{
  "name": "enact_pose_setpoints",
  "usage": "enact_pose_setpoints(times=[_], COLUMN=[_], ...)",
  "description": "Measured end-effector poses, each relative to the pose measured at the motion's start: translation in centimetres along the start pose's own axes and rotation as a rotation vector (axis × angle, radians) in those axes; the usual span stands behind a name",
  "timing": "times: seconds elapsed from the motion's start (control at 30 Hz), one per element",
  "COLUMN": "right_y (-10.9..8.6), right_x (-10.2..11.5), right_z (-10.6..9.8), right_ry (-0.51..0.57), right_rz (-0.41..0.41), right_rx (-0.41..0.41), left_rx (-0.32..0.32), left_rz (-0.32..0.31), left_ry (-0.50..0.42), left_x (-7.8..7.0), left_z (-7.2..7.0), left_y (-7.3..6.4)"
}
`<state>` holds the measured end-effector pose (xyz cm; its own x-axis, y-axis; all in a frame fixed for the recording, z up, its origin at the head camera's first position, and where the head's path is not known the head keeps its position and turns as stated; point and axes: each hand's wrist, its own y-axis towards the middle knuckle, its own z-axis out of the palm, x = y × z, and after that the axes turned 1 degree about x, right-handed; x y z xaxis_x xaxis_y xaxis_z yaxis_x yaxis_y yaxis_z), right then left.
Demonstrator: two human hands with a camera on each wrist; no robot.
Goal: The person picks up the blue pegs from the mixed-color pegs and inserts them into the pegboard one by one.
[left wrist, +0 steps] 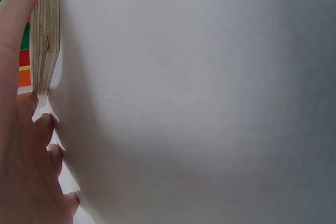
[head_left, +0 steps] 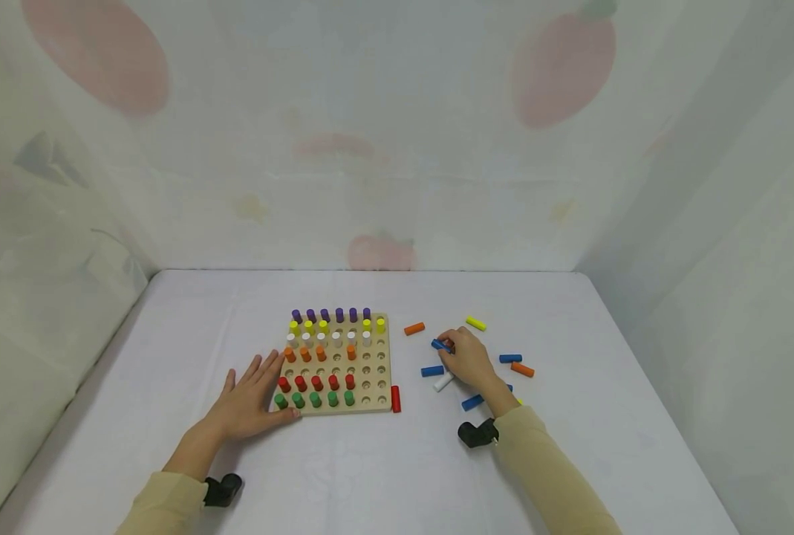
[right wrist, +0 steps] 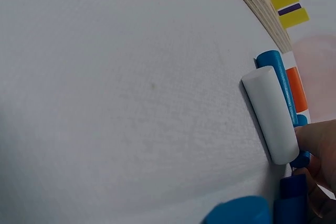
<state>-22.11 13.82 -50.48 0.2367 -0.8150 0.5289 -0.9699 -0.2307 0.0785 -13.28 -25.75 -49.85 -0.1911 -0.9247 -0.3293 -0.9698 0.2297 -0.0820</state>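
A wooden pegboard [head_left: 373,377] lies on the table, with rows of purple, yellow, white, orange, red and green pegs standing in it. Against its left side and front corner rests my left hand [head_left: 246,405], fingers spread and the thumb along the front edge. The left wrist view shows that thumb beside the board's layered edge [left wrist: 46,30]. To the right of the board, my right hand [head_left: 469,360] pinches a blue peg [head_left: 440,345] between thumb and fingers. A white peg [right wrist: 270,114] lies close by that hand, next to another blue peg [right wrist: 275,77].
Loose pegs are scattered around the right hand: an orange peg [head_left: 414,328], a yellow peg [head_left: 476,323], a blue peg [head_left: 510,358] and others. One red peg [head_left: 396,399] lies along the board's right edge. A white cloth covers the table [head_left: 343,475]; patterned curtains hang around it.
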Motion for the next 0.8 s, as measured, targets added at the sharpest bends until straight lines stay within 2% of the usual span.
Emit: enact_pose_setpoints(times=[0.53, 0.8], right_y=[-0.1, -0.4], right_x=[0.3, 1.4], right_z=[-0.2, -0.5], right_ry=[0.006, 0.067], right_rz=[0.005, 0.050], right_rx=[-0.004, -0.036], left_rx=[0.011, 0.012], left_rz=[-0.002, -0.011], left_ry=[-0.003, -0.001], left_x=[0.2, 0.3], left_z=[0.3, 0.3], left_y=[0.1, 0.2])
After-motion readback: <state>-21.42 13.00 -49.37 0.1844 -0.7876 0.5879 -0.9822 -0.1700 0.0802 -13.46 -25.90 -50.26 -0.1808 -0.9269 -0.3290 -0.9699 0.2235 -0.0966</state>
